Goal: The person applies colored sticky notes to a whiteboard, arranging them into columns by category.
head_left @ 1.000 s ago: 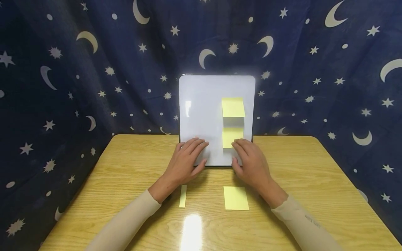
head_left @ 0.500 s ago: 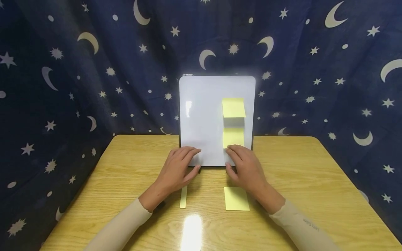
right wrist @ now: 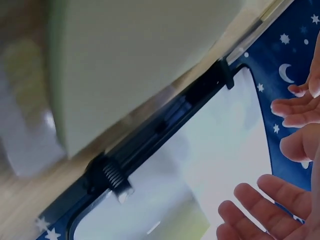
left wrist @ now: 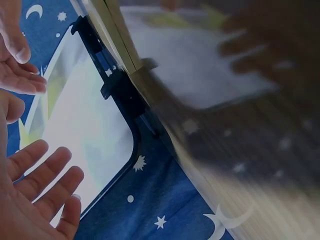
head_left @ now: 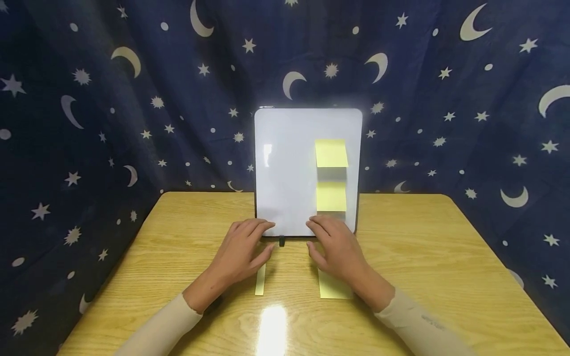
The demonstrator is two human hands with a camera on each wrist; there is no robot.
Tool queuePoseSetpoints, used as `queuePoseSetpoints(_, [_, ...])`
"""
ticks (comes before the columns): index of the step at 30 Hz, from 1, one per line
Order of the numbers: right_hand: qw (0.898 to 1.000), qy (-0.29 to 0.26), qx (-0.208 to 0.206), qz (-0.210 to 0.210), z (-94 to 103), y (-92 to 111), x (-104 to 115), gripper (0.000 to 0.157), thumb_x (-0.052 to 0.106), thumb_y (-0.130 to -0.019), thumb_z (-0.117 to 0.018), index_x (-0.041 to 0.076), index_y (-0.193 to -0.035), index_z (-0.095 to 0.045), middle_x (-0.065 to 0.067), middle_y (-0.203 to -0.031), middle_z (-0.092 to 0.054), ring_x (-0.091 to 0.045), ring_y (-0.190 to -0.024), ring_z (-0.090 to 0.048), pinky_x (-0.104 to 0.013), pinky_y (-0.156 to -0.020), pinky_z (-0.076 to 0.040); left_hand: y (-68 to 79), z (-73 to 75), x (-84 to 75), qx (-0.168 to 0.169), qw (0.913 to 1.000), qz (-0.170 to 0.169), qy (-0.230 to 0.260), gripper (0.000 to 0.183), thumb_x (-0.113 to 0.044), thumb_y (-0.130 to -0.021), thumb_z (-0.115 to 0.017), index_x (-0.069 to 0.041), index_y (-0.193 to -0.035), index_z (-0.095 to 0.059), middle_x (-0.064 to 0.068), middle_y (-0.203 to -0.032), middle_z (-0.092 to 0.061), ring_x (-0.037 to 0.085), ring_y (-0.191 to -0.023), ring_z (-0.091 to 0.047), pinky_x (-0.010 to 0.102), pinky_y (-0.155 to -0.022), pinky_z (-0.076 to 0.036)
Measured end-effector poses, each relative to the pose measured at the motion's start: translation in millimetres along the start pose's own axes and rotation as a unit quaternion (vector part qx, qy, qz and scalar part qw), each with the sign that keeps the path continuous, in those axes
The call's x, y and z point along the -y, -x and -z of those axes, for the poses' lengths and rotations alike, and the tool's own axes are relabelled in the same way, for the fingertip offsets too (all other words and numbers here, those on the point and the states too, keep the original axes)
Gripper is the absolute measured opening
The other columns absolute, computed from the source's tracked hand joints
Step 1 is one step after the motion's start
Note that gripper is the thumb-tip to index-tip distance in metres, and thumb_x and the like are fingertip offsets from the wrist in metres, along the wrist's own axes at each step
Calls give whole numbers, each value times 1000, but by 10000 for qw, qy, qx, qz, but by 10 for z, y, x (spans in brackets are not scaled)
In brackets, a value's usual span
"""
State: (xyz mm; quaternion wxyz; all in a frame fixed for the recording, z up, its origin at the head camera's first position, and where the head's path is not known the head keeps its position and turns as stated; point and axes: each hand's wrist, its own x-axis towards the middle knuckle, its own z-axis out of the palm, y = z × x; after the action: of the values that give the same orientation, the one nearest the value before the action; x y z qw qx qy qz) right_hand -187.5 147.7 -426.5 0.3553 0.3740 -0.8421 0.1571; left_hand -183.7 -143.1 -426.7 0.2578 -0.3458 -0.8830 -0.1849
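Wood-grain tabletop (head_left: pixel 445 277) up front. Nearest lay a yellow pad (head_left: pixel 331 290), partly hidden by the right hand (head_left: pixel 336 248), and a narrow yellow strip (head_left: pixel 260 284), partly hidden by the left hand (head_left: pixel 241 251). Both hands were empty, fingers loosely bent, near the lower edge of the whiteboard (head_left: pixel 285 173). On its right half sat a lower note (head_left: pixel 331 197) and an upper note (head_left: pixel 331 153), bottom flared outward. Sound sticking probably called for pressing along the top edge, clear of the loose flap. Starry curtain (head_left: pixel 267 54) behind.

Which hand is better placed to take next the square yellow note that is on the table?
Probably the right hand: it holds nothing and, in the head view, overlaps the square yellow note; the left hand is nearer the narrow yellow strip.
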Motion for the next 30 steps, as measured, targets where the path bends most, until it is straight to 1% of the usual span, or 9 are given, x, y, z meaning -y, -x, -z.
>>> queuePoseSetpoints(3, [10000,-26,39,48,-36,10,58,42,15,-84,-77,-2,-122,-71,-16,-124,-71,-35,-113,-68,-50,-98,-55,54,16,5,73,10000,33,-12,46,-35,-98,-70,-15,-139,-65,2,-133,-67,25,-127,-62,49,-101,-46])
queuePoseSetpoints(7, [9999,-147,31,44,-61,2,133,42,14,-81,-79,0,-120,-72,-14,-122,-71,-34,-112,-68,-50,-97,-55,117,42,5,285,9995,95,2,44,-36,-99,-69,-16,-137,-66,2,-133,-67,24,-127,-61,48,-101,-46])
queuePoseSetpoints(10, [9998,-208,46,38,-69,-15,176,41,15,-81,-79,0,-119,-72,-13,-122,-71,-33,-112,-69,-49,-97,-56,151,67,1,392,9991,136,17,42,-35,-98,-71,-16,-136,-66,1,-134,-66,24,-128,-61,48,-102,-45])
queuePoseSetpoints(16, [9998,-160,108,107,-87,-42,228,40,15,-81,-79,1,-117,-73,-12,-120,-72,-31,-111,-69,-46,-95,-57,215,118,-11,599,9980,177,46,41,-35,-97,-74,-17,-134,-67,1,-135,-66,24,-130,-60,48,-103,-45])
queuePoseSetpoints(19, [9997,-201,148,59,-82,-59,260,39,15,-81,-79,2,-117,-73,-11,-119,-72,-30,-110,-69,-46,-95,-56,262,144,-9,708,9973,202,42,42,-36,-98,-74,-17,-134,-67,-1,-135,-66,22,-130,-60,48,-104,-44])
queuePoseSetpoints(25, [9988,-297,383,-70,-72,-113,382,40,16,-82,-81,4,-119,-74,-9,-121,-72,-29,-113,-69,-45,-99,-55,361,202,2,912,9955,242,-8,43,-38,-97,-75,-18,-135,-67,-3,-134,-66,21,-130,-59,48,-104,-44])
queuePoseSetpoints(30, [9972,-294,658,-175,-109,-131,502,42,21,-84,-84,6,-121,-73,-6,-122,-71,-26,-116,-68,-44,-101,-54,414,250,8,1069,9939,265,-31,42,-39,-96,-77,-18,-132,-69,-3,-132,-66,21,-128,-60,48,-104,-45])
